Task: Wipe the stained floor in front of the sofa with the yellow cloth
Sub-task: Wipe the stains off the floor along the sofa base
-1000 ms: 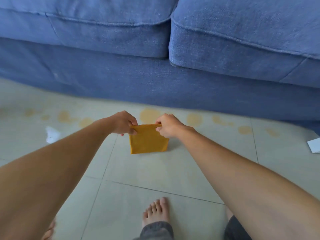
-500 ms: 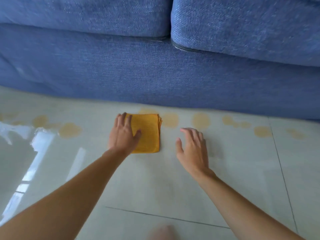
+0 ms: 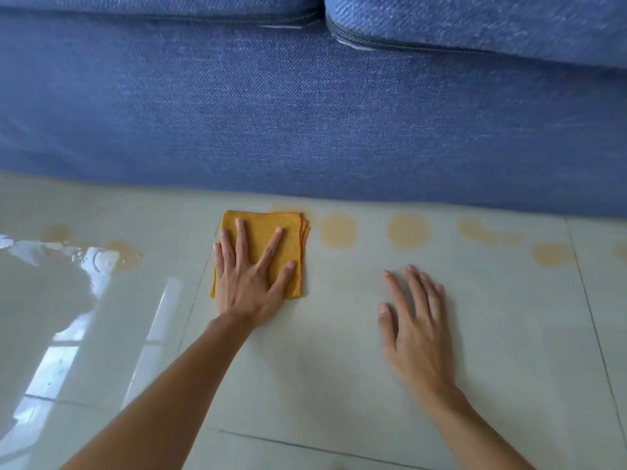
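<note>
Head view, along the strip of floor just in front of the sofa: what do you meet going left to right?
Wet stain by the glare → yellow cloth under the left hand → round stain → round stain → elongated smear → stain at the tile joint.

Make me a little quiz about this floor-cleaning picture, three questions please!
1. True or false: the left hand lies flat on the yellow cloth.
2. What does the right hand rest on: A sofa, B bare floor, C cloth?
3. Fill in: the nearest stain lies to the cloth's ____.

Key: 1 true. 2 B, the floor, in front of the sofa. 3 right.
</note>
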Motion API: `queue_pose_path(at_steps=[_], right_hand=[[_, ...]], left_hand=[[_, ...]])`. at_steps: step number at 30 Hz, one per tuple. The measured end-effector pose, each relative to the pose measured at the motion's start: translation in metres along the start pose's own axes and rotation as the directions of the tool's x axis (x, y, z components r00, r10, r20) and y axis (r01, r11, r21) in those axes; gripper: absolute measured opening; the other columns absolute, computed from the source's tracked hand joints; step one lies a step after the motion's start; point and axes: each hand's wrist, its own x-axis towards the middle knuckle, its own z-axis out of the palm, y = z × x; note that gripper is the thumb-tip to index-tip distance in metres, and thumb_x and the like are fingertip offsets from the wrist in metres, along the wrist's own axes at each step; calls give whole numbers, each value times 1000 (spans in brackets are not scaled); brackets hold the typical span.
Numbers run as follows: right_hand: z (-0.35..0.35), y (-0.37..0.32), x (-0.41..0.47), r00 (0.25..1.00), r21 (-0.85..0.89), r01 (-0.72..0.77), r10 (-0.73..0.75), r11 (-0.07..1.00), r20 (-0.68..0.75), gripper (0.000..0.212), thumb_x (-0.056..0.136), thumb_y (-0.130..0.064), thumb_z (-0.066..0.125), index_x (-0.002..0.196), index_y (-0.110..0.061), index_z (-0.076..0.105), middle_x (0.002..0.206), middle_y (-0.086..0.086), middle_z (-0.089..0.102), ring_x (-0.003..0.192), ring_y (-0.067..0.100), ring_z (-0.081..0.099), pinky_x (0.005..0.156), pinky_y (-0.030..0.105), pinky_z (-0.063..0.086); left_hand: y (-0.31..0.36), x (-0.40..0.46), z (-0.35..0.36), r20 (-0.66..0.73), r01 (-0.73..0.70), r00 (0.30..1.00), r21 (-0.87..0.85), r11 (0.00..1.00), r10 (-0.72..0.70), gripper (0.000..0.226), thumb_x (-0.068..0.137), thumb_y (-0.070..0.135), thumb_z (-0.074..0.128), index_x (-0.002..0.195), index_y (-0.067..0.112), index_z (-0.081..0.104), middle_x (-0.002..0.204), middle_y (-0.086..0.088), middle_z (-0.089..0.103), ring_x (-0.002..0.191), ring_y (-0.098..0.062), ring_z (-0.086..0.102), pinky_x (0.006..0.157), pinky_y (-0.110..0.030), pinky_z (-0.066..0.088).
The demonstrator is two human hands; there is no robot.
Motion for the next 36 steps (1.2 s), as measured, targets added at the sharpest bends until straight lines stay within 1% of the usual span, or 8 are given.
queue_pose_path(at_steps=[8,16,20,22,24,30,33,36], right_hand=[[4,1,-1,998,-19,20,-21,1000,-57,49,97,-30,45,145,-17,50,155,16,43,144,35,40,122,53,24],[8,1,-2,997,0,8,-8,1000,-77,51,97,-29,49,145,-15,49,156,15,42,145,34,38,121,55,26],[6,3,-2,996,143,7,6,990,-89,50,97,-27,47,145,-12,49,154,12,46,146,30,38,121,53,26],[-1,6,-1,996,272,-8,31,962,-78,50,98,-27,44,145,-12,48,153,11,47,146,26,39,123,50,24],[-10,11,-4,996,312,-14,42,950,-82,49,97,-26,43,144,-10,50,152,12,48,144,26,40,122,50,25],[-22,46,-27,982,100,-103,117,990,-146,51,94,-29,45,139,-8,55,148,16,52,139,33,41,118,58,28],[-20,59,-32,980,24,-159,161,987,-117,53,94,-32,40,139,-10,55,149,16,51,139,37,42,119,57,25],[-17,61,-34,982,-29,-171,167,985,-92,54,95,-34,37,141,-11,53,152,16,48,142,38,42,120,57,23]], left_hand=[[-14,39,-5,-5,-5,1000,6,1000,5,66,84,77,20,146,60,5,165,-9,-9,151,-37,-9,122,-50,-6],[19,73,-2,-4,-34,999,30,999,34,65,87,74,19,148,55,6,165,-13,-3,150,-40,-10,122,-53,-5],[52,64,4,9,-109,994,26,994,109,65,88,73,22,149,54,9,165,-15,1,150,-43,-5,122,-54,-2],[69,49,9,17,-178,984,36,983,177,66,88,73,23,149,53,12,165,-15,0,149,-44,-3,121,-56,2],[82,28,14,18,-248,969,53,967,247,66,88,73,24,149,52,14,165,-15,3,149,-46,1,120,-58,7],[67,-58,15,27,-319,948,67,946,317,64,89,73,29,148,54,15,165,-13,3,150,-44,0,121,-54,7],[21,-96,12,29,-244,970,86,966,243,64,88,73,29,148,54,18,165,-12,3,151,-41,1,122,-51,8],[-27,-110,3,37,-93,995,95,991,90,65,86,75,22,148,57,12,166,-8,-4,152,-37,-4,123,-50,5]])
